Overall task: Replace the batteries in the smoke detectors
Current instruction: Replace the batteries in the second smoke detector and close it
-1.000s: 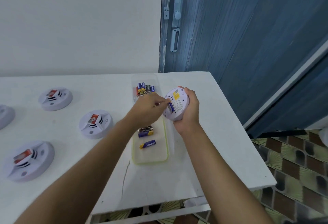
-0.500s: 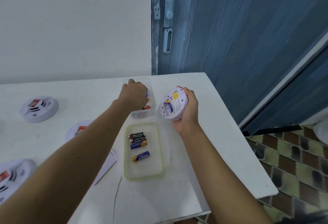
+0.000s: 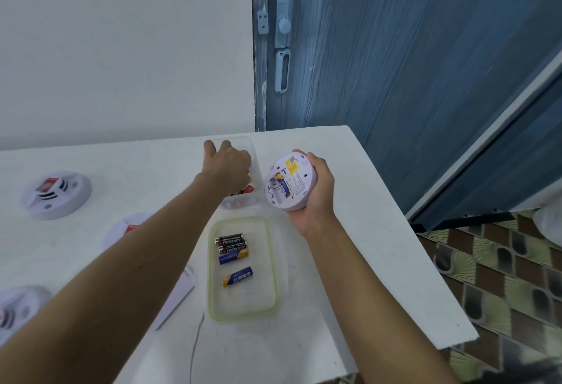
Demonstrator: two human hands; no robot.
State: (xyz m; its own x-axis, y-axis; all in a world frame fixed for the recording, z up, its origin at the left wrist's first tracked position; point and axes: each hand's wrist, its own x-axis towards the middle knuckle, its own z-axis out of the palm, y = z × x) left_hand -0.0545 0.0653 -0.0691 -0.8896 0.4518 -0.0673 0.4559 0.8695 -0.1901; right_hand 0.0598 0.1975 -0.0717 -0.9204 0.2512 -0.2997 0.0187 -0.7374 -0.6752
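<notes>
Left hand [image 3: 228,165] moved into battery box [image 3: 245,201], grasp unclear; right hand [image 3: 320,190] grips smoke detector [image 3: 289,183] beside it.

The table [image 3: 349,277] is plain white, the wall [image 3: 121,49] at upper left pale grey-white. The door [image 3: 410,64] at upper right is dusky blue with streaky darker grain. The floor tiles [image 3: 501,277] at lower right show fans in brown, black and cream. The tray [image 3: 243,298], lower centre, has a lime-green rim; in it, black batteries [image 3: 230,239] with red ends and blue batteries [image 3: 237,276] with gold ends. The smoke detector [image 3: 290,183] right of centre is lilac-white with a yellow label; the second detector [image 3: 56,195], left, white with red and black.
</notes>
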